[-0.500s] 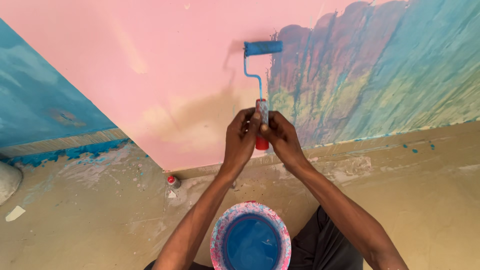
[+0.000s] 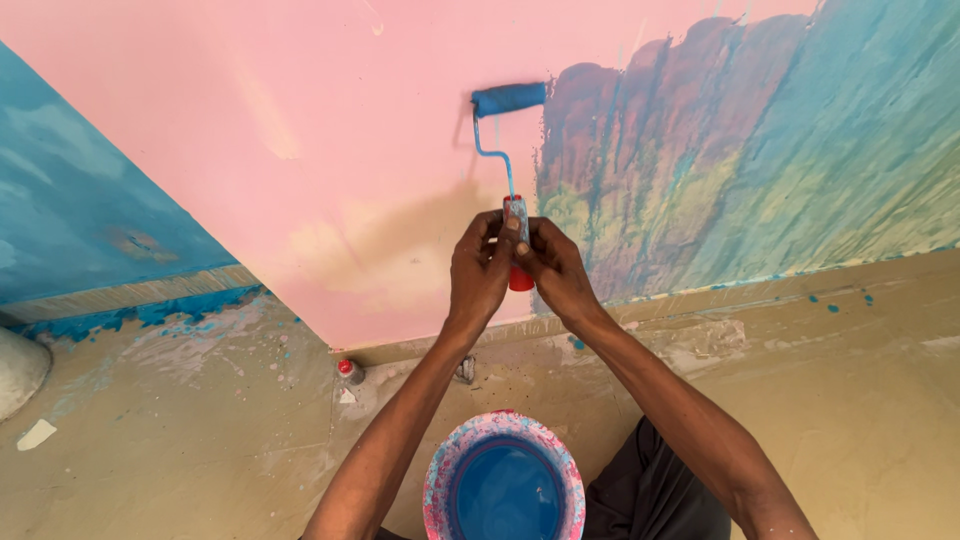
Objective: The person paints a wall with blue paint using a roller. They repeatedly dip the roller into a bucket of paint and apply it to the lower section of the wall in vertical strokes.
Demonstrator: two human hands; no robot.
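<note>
Both hands, left hand (image 2: pixel 478 268) and right hand (image 2: pixel 552 268), have a tight grip on the red handle of the paint roller (image 2: pixel 509 98), which sits on the pink wall (image 2: pixel 300 130). A loaded roller could drip onto the floor (image 2: pixel 180 420), and the open paint bucket (image 2: pixel 503 485) sits so close between the arms that an elbow might knock it.

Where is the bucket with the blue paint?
In the head view, the paint bucket sits on the floor at the bottom middle, between the person's two forearms, below the left hand and right hand gripping the roller.
</note>
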